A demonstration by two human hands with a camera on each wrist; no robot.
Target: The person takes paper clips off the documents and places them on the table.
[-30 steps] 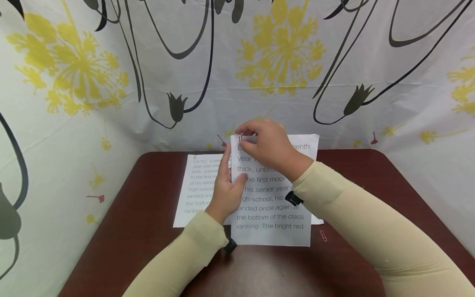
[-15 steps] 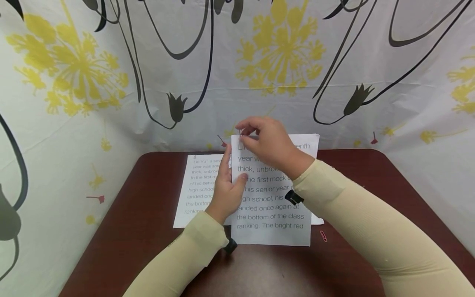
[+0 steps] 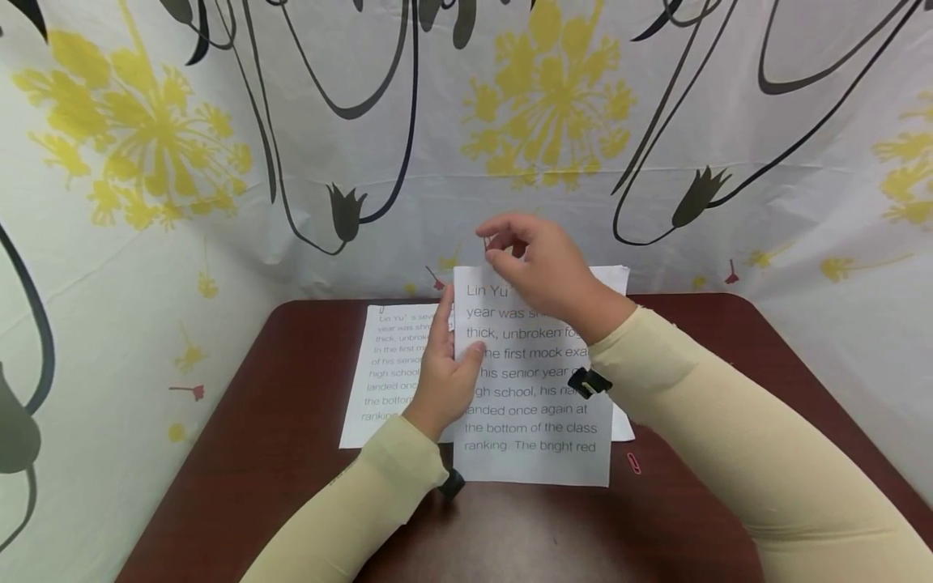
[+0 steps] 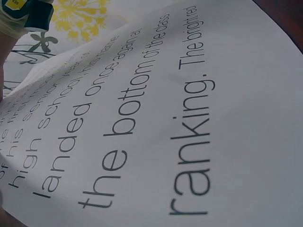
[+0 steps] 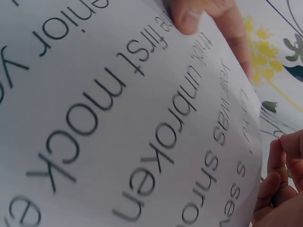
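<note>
My left hand (image 3: 457, 344) grips the left edge of a printed sheet (image 3: 535, 405), held tilted up above the dark red table (image 3: 291, 453); its thumb (image 5: 188, 18) lies on the printed face. My right hand (image 3: 501, 247) hovers just above the sheet's top left corner and pinches a small red paper clip (image 3: 486, 242) between thumb and fingers (image 5: 277, 182). The left wrist view shows only the sheet's (image 4: 189, 118) large print up close.
A second printed sheet (image 3: 389, 368) lies flat on the table to the left. More white paper (image 3: 615, 279) shows behind the held sheet. A loose red paper clip (image 3: 634, 463) lies on the table at the right. A flowered cloth (image 3: 219, 162) walls in the back and sides.
My right hand has risen up and a little right from the sheet's top left corner with the red clip, uncovering the words "Lin Yu". The left hand has stayed put.
</note>
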